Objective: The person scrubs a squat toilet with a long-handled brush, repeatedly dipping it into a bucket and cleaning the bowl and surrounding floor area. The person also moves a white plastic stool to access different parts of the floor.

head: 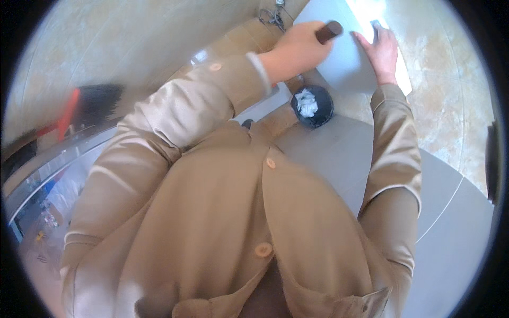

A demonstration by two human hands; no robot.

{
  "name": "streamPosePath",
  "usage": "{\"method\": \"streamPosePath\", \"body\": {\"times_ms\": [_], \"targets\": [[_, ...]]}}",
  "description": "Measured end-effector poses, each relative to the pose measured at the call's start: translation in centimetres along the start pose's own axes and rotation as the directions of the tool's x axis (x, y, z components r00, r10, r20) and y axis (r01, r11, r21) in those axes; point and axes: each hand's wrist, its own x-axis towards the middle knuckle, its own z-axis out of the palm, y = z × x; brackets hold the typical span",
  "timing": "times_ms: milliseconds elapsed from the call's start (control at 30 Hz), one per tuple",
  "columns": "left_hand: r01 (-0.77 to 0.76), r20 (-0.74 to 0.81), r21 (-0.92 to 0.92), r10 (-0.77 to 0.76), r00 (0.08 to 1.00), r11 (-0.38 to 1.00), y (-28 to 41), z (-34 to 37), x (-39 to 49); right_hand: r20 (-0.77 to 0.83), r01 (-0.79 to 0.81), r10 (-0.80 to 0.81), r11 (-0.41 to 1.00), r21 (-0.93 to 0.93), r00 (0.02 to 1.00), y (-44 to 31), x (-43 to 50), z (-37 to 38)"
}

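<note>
My left hand (300,49) is closed around a dark brown cylindrical handle (330,32), whose round end points up towards me; whatever is on its far end is hidden. The hand is above the left side of a white, smooth-topped piece, perhaps an appliance or cabinet (344,65). Over the right side of that same white surface is my right hand (382,51), thumb and fingers spread apart. A small dark grey thing (375,24) shows at its fingertips; glare hides how they meet.
A black bin (324,107) holding crumpled white paper stands below the white piece. Cables (274,18) lie by the tiled wall. A red-handled brush or broom (69,113) is at the left, above a clear-walled container (51,190) with plastic bags. Grey floor tiles (445,222) spread at the right.
</note>
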Motion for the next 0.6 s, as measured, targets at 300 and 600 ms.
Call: {"method": "streamPosePath", "body": {"times_ms": [300, 600], "targets": [[0.077, 0.033, 0.053, -0.079, 0.996, 0.996, 1.3, -1.5, -0.7, 0.047, -0.021, 0.021, 1.0, -0.011, 0.999, -0.3, 0.1, 0.2], [0.083, 0.05, 0.015, -0.084, 0.995, 0.996, -0.2, -0.8, 0.4, 0.059, -0.02, 0.021, 1.0, -0.014, 0.998, -0.5, 0.5, -0.2]]}}
